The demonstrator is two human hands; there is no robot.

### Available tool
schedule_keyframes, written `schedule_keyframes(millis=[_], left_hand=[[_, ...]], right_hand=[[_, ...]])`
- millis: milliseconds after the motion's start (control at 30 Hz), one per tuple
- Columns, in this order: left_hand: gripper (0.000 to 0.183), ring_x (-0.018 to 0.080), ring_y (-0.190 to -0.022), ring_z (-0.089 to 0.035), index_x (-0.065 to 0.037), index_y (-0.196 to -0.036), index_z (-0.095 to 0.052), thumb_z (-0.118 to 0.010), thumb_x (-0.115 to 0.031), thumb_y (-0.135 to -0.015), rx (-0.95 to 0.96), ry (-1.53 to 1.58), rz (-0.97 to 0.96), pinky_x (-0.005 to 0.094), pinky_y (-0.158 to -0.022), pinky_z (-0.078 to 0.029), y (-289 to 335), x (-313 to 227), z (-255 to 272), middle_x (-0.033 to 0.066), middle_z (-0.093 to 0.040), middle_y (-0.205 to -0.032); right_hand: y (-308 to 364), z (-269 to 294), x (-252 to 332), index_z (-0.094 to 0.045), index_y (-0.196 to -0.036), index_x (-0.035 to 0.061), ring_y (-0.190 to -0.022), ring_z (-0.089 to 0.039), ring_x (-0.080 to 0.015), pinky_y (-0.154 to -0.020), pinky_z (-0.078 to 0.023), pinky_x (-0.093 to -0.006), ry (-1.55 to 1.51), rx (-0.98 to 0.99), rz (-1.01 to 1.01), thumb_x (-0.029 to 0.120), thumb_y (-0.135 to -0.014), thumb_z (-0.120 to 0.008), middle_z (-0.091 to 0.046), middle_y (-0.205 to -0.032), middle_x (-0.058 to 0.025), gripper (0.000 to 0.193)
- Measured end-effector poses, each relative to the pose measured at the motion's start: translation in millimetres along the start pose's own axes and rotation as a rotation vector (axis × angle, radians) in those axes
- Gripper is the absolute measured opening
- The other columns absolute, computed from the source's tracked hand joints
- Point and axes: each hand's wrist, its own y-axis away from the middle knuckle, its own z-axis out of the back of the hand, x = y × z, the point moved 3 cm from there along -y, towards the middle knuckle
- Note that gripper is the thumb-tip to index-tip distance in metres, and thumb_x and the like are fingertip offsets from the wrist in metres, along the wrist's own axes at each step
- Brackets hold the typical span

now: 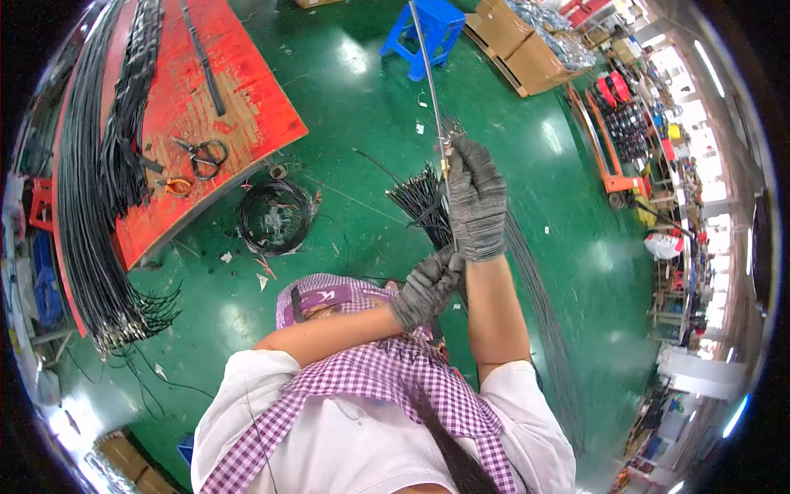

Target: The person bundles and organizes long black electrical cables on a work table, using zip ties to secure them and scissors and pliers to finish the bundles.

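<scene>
My right hand, in a grey knit glove, is closed around the lower end of a thin metal rod. A brass-coloured fitting shows at its thumb side, and the rod slants up and away past the fingertips. Just below, by the right wrist, my left hand is gloved too, its fingers pinched together; what they hold is hidden. Left of the right hand, a bundle of black cables with metal tips is partly covered by the hands. Long dark cables trail down beyond my right forearm.
At left stands a red worn table with black cable bundles, black-handled scissors and an orange-handled tool. A black cable coil lies on the green floor. Farther off are a blue stool, a cardboard box and an orange pallet truck.
</scene>
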Motion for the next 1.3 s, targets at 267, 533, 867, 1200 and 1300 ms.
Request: schedule_keyframes(millis=[267, 533, 867, 1200, 1300], left_hand=[[0.026, 0.0066, -0.045, -0.033, -0.009, -0.068, -0.038, -0.037, -0.027, -0.086, -0.01, 0.374, 0.024, 0.0208, -0.041, -0.029, -1.5, -3.0, -34.6, -0.0028, -0.034, -0.053], [0.023, 0.0051, -0.049, -0.034, -0.006, -0.07, -0.046, -0.039, -0.022, -0.086, -0.111, 0.233, 0.012, 0.0207, -0.044, -0.029, -5.2, -0.6, -74.1, -0.0029, -0.038, -0.056], [0.024, 0.0043, -0.047, -0.035, -0.008, -0.072, -0.044, -0.04, -0.028, -0.085, -0.19, 0.122, -0.127, 0.019, -0.042, -0.03, -11.8, 0.1, -100.8, -0.0044, -0.039, -0.055], [0.02, 0.0161, -0.053, -0.044, -0.004, -0.077, -0.051, -0.038, -0.017, -0.085, -0.314, -0.599, -0.034, 0.028, -0.051, -0.037, -8.7, -35.2, -47.3, 0.008, -0.049, -0.062], [0.015, 0.0101, -0.056, -0.043, -0.005, -0.084, -0.051, -0.045, -0.018, -0.082, -0.513, -0.574, -0.373, 0.0232, -0.05, -0.036, 9.7, -47.5, 5.3, 0.0005, -0.048, -0.068]], right_hand=[[5.4, 70.9, -4.1, -0.047, -0.106, 0.0003, -0.071, -0.052, -0.0124, -0.065, -0.043, -0.0248, -0.23, 0.174, 0.136, 0.011, -0.083, -0.043, -0.055, -0.077, -0.0063, 0.025], [25.6, 101.8, 12.3, -0.052, -0.095, 0.0011, -0.063, -0.055, -0.0144, -0.059, -0.044, -0.0242, -0.053, 0.064, 0.059, 0.014, -0.072, -0.058, -0.056, -0.07, -0.0079, 0.027], [14.7, 138.8, -0.1, -0.059, -0.089, 0.0034, -0.062, -0.05, -0.0066, -0.051, -0.038, -0.0184, -0.357, 0.303, -0.166, 0.021, -0.072, -0.061, -0.057, -0.073, -0.003, 0.025], [-19.4, 116.7, -15.3, -0.058, -0.083, 0.0065, -0.043, -0.041, -0.0035, -0.038, -0.031, -0.0152, -0.893, 0.249, -0.145, 0.025, -0.072, -0.061, -0.055, -0.071, -0.0043, 0.022], [-42.1, 91.2, -18.3, -0.056, -0.083, 0.0055, -0.04, -0.034, -0.001, -0.034, -0.023, -0.0137, -1.257, 0.687, -0.327, 0.026, -0.073, -0.059, -0.051, -0.07, -0.0033, 0.023]])
